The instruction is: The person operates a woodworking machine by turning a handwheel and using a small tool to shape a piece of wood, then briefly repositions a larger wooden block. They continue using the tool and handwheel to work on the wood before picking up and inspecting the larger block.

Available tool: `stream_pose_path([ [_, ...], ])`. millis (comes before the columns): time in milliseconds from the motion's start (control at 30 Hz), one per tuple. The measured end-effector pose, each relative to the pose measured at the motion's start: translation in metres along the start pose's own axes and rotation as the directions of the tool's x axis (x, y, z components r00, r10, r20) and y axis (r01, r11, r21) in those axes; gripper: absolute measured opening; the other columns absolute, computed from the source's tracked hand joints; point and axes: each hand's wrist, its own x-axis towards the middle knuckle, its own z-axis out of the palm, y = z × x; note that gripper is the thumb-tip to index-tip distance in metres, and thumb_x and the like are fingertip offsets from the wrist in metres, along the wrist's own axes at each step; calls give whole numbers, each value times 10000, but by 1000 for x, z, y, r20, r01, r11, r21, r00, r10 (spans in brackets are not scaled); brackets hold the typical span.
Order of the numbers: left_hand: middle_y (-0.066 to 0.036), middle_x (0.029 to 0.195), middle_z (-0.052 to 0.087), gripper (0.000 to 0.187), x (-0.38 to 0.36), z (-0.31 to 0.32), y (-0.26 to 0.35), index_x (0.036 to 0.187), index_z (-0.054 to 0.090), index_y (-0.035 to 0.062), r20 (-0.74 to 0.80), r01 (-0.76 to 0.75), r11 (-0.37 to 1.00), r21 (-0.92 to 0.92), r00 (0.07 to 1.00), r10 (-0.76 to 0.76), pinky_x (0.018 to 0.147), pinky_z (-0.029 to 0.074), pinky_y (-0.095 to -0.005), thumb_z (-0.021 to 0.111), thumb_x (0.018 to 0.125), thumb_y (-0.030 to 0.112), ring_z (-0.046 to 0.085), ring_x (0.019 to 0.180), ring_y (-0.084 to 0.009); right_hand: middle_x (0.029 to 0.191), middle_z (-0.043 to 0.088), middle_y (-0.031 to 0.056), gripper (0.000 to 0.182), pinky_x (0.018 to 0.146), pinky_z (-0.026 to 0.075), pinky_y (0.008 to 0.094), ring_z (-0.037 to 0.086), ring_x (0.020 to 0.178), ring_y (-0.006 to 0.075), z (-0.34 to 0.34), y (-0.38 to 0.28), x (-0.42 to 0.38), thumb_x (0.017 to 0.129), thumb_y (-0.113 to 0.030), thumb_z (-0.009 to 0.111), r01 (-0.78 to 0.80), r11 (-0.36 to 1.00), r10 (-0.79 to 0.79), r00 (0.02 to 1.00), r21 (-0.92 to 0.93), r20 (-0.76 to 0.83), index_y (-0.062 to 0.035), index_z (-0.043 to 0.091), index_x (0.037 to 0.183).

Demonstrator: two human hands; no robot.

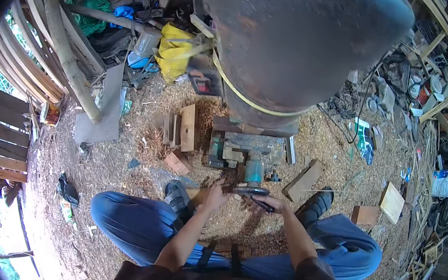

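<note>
Between my two hands, in front of a low machine, is a dark tool with handles point(251, 190). My right hand point(274, 204) is closed round the tool's dark handles. My left hand point(217, 195) is at the tool's left end, its fingers bent near a small brown piece that is too small to make out. Just beyond the hands stands a green cylinder point(254, 172) on the machine's worn base point(256, 144). Wood blocks lie on both sides of it.
A large dark metal drum point(300, 49) rises beyond the machine. A wood block point(304, 181) stands by the right sandal point(316, 204). A drilled board point(187, 127) is at the left. Wood shavings cover the ground; a yellow sack point(174, 54) lies farther back.
</note>
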Motion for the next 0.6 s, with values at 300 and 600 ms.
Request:
stream_pose_path([
  [300, -207, 1193, 687, 564, 2, -19, 42, 1266, 638, -19, 18, -3, 986, 167, 1000, 0, 1256, 113, -509, 791, 804, 266, 624, 1173, -338, 572, 313, -98, 353, 419, 178, 261, 239, 462, 51, 6, -7, -5, 995, -491, 610, -144, 957, 103, 980, 252, 171, -140, 636, 991],
  [600, -184, 1334, 610, 265, 2, -7, 39, 979, 737, 16, -147, 137, 989, 65, 981, -126, 1268, 190, -357, 772, 716, 17, 252, 1483, -365, 555, 436, -14, 449, 409, 319, 333, 416, 439, 124, 68, -37, -31, 960, -517, 623, -56, 989, 0, 926, -138, -377, -75, 697, 941],
])
